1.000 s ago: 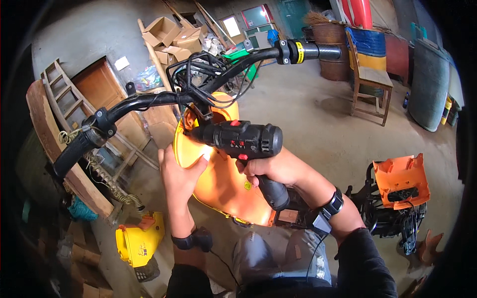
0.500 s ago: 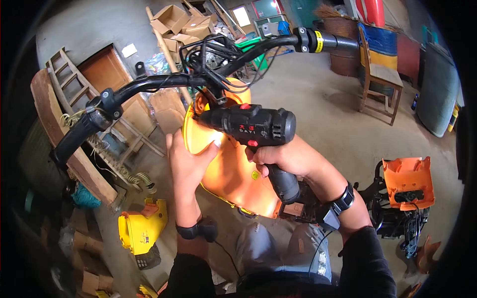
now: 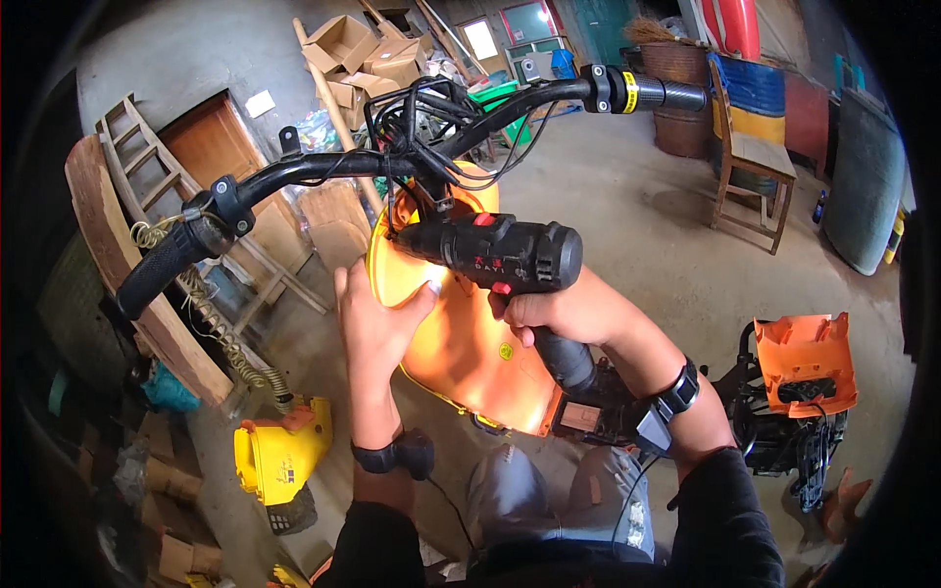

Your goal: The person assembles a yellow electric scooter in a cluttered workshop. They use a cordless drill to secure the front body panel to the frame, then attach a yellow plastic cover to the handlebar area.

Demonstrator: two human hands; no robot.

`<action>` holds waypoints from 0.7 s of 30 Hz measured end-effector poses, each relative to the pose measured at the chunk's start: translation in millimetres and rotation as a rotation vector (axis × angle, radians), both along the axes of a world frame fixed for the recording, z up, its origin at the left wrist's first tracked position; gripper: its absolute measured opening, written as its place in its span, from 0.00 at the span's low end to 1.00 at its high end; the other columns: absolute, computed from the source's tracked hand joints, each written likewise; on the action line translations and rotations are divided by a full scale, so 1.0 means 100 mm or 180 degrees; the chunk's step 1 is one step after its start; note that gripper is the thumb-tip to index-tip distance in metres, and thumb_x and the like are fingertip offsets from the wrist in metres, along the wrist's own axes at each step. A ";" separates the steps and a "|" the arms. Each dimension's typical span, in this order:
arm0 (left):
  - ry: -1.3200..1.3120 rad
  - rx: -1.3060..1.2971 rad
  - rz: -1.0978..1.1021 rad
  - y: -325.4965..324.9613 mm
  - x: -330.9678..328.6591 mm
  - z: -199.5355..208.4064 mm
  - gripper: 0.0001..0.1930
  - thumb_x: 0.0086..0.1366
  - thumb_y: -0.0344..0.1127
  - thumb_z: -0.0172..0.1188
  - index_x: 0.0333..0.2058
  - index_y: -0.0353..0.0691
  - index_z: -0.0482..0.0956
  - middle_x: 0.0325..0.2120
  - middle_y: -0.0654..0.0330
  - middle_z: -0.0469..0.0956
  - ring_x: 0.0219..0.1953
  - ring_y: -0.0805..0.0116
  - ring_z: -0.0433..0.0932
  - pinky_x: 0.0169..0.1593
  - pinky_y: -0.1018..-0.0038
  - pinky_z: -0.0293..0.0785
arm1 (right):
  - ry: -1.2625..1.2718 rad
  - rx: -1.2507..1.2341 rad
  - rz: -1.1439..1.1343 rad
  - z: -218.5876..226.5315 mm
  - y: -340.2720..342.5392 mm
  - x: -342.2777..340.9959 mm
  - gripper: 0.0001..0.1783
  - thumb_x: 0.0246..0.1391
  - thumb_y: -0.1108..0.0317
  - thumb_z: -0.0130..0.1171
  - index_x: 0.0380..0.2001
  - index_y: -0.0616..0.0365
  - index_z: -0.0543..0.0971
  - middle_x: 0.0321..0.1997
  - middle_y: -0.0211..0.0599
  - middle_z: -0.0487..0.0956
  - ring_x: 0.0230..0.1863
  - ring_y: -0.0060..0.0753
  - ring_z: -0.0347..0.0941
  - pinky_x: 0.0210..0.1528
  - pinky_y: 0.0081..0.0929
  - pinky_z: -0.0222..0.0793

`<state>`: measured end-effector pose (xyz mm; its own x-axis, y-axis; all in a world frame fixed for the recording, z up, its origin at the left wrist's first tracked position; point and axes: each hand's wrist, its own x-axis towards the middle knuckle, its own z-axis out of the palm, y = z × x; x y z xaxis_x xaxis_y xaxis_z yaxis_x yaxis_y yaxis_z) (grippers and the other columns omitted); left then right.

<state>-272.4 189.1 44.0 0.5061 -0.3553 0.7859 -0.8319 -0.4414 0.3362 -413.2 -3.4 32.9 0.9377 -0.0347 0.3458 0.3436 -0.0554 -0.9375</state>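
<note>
The handlebar point(image 3: 314, 168) spans beyond the drill point(image 3: 510, 253), ladder point(image 3: 162, 188) left, chair point(image 3: 760, 157) right.

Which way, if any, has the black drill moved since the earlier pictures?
No, not visibly: the black drill keeps its place against the orange panel, tip near the upper left rim; only the view shifted.

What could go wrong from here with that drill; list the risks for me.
1. The drill in the right hand has its nose near the orange panel's left rim, close to the left hand; a slip might catch those fingers.
2. Black cables loop just above the drill and could snag on it.
3. Pressing too hard might crack the panel.
</note>
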 end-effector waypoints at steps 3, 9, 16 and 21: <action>0.0072 0.0059 0.0080 0.01 0.01 -0.01 0.28 0.44 0.40 0.74 0.42 0.31 0.75 0.36 0.46 0.77 0.44 0.47 0.71 0.50 0.57 0.70 | -0.0066 0.0014 -0.0027 0.01 0.03 -0.01 0.13 0.40 0.79 0.55 0.34 0.65 0.77 0.27 0.34 0.78 0.22 0.22 0.73 0.26 0.25 0.71; -0.0067 0.0223 0.0273 0.03 0.02 -0.01 0.26 0.48 0.42 0.72 0.43 0.33 0.76 0.38 0.47 0.75 0.45 0.48 0.72 0.51 0.59 0.69 | -0.0437 0.0374 0.0144 0.01 0.04 -0.09 0.24 0.38 0.80 0.55 0.45 0.64 0.73 0.30 0.33 0.77 0.23 0.21 0.71 0.25 0.23 0.69; 0.1175 -0.1841 -0.1060 0.22 -0.18 -0.39 0.20 0.71 0.39 0.53 0.55 0.30 0.69 0.33 0.62 0.71 0.34 0.76 0.71 0.40 0.81 0.68 | -0.0327 0.1209 -0.0222 -0.41 0.14 -0.69 0.26 0.35 0.82 0.53 0.44 0.64 0.76 0.33 0.37 0.78 0.23 0.22 0.73 0.26 0.22 0.70; 0.4049 -0.2842 -0.3144 0.42 -0.88 -0.82 0.24 0.64 0.26 0.51 0.59 0.23 0.64 0.38 0.58 0.69 0.39 0.70 0.68 0.45 0.77 0.68 | -0.0457 0.2042 -0.0311 -0.79 0.18 -0.98 0.27 0.33 0.83 0.54 0.44 0.68 0.75 0.34 0.42 0.79 0.20 0.28 0.74 0.24 0.27 0.72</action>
<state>-360.2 231.4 -37.7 0.7648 -0.5982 0.2393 0.2683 0.6334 0.7259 -510.9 14.1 -46.3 0.8659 -0.3579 0.3494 0.4893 0.4611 -0.7403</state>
